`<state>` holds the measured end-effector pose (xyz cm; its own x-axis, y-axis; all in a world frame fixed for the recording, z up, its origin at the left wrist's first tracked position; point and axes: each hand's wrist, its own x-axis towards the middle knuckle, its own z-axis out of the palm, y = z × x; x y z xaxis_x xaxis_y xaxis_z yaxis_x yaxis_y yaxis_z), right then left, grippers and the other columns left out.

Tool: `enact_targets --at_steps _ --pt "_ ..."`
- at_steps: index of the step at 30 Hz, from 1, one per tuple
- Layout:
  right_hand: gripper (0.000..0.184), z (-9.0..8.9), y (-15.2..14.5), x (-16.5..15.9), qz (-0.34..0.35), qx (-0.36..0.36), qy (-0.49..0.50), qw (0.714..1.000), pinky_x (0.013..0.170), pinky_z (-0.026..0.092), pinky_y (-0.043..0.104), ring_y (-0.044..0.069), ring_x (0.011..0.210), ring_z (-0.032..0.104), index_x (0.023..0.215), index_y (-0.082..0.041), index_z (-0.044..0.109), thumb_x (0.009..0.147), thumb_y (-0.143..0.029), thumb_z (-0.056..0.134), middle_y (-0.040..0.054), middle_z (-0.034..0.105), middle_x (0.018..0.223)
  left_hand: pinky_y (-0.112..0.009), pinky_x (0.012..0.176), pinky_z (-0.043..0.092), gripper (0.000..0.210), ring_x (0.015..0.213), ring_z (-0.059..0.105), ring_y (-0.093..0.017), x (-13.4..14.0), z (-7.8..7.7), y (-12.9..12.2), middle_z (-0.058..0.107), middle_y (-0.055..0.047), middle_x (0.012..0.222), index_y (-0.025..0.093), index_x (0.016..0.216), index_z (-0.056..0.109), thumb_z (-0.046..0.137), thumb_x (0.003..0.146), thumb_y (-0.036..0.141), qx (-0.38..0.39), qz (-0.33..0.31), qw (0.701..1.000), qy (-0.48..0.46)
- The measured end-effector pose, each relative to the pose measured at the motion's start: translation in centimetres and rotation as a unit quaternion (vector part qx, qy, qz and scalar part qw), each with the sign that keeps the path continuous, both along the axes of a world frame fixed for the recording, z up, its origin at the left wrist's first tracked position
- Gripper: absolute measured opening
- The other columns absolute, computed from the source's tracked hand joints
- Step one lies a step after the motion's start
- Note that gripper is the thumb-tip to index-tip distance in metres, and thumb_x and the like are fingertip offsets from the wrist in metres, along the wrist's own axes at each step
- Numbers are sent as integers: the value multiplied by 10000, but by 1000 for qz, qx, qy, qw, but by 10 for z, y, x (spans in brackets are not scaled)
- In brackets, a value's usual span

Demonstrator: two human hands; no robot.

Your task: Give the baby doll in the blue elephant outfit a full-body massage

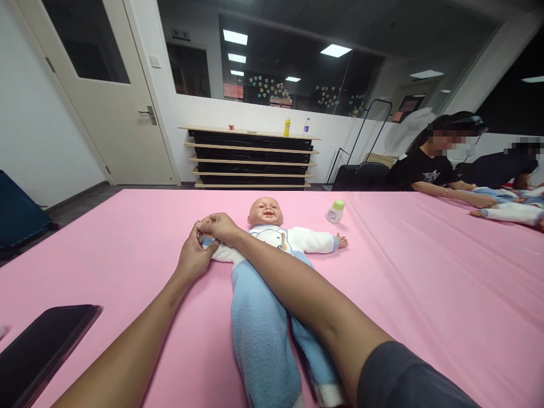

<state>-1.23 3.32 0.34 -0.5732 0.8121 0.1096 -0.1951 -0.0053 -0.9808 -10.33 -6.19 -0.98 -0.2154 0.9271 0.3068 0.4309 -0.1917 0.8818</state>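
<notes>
A baby doll (260, 283) lies on its back on the pink-covered table, dressed in a white top with a bear print and fuzzy blue trousers. Its head points away from me. My left hand (194, 254) is closed around the blue cuff at the end of the doll's arm on the left side. Reaching across the doll's body, my right hand (221, 228) pinches at the same spot, and the doll's hand there is mostly hidden by my fingers. The doll's other arm stretches out to the right, its small hand (342, 241) bare.
A small bottle with a green cap (335, 212) stands beyond the doll's outstretched arm. A dark phone or tablet (42, 351) lies at the near left of the pink table cover (425, 317). At the right, a person (429, 164) reaches towards another dressed doll (512, 214).
</notes>
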Motion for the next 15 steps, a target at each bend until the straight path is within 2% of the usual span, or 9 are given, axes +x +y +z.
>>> enact_targets --at_steps 4,9,12,15 --pt "204 -1 0 -1 -7 6 -4 1000 527 395 190 70 520 476 689 -141 569 734 -233 746 -51 539 565 -374 899 500 714 1037 635 -241 1 0 1 651 -91 1218 223 1417 436 684 755 326 1 -5 1000 8" --pt "55 7 -7 2 17 -14 17 1000 579 413 191 76 575 512 754 -117 650 793 -156 643 -27 599 613 -369 937 486 643 1055 624 -233 -1 1 1 632 -64 1259 245 1373 470 662 762 294 25 -8 1000 15" --pt "48 12 -11 5 44 -51 45 997 633 440 197 88 636 556 776 -110 677 756 -89 638 -4 646 678 -375 991 464 661 1118 600 -238 0 2 0 592 -66 1330 251 1382 458 672 758 288 32 6 999 9" --pt "90 12 -11 5 62 -56 52 995 643 451 200 97 658 577 773 -112 680 701 -59 672 2 660 697 -371 1003 463 694 1148 591 -236 1 2 0 572 -73 1357 254 1405 435 677 755 279 34 -1 999 -4"
